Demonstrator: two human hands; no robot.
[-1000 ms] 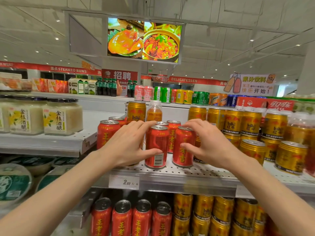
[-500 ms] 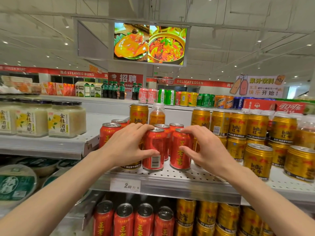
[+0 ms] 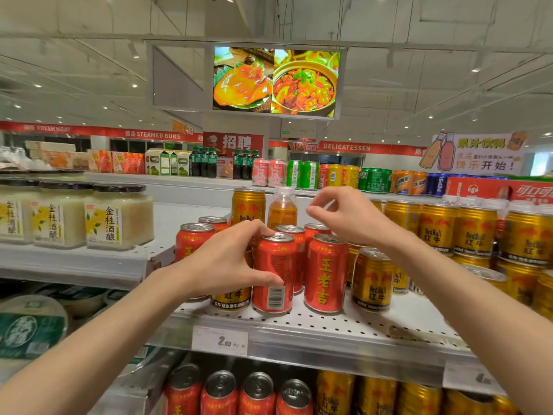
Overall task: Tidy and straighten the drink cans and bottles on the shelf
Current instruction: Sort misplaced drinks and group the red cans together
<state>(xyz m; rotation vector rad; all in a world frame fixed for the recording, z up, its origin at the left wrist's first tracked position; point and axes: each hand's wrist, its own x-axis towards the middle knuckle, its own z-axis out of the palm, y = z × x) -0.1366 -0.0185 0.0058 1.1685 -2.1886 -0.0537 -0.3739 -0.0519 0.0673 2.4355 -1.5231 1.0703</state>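
Left hand (image 3: pixel 223 262): wrapped around the front red can (image 3: pixel 274 272), thumb low near the barcode, fingers (image 3: pixel 259 230) curled over the rim.
Right hand (image 3: pixel 348 215): raised above the cans, touching nothing, fingers loosely bent, thumb and forefinger close together, nothing between them.
Front red can: upright near the front edge of the shelf (image 3: pixel 329 327), barcode facing out.
Second red can (image 3: pixel 326 274): upright just beside the held one on its right, yellow characters facing out, apart from both hands.
More red cans (image 3: pixel 194 238): standing behind and left of the gripped one, partly hidden by the left hand.
Gold can at front (image 3: pixel 372 280): upright to the right of the second red can, near the shelf edge.
Gold can under the left hand (image 3: pixel 232 299): only its lower label visible, beside the held can.
Tall gold can (image 3: pixel 248 205): at the back of the shelf, beside a small orange drink bottle (image 3: pixel 282 209) with a clear cap.
Gold can rows (image 3: pixel 475 232): filling the right part of the shelf, stacked and upright.
Price tag (image 3: pixel 220 339): on the shelf's front rail, below the held can.
Lower shelf: red can tops (image 3: pixel 257 384) in a row on the left, gold cans (image 3: pixel 377 393) to their right.
Jars (image 3: pixel 119 217): black-lidded, filled with pale rice, on the neighbouring shelf at left.
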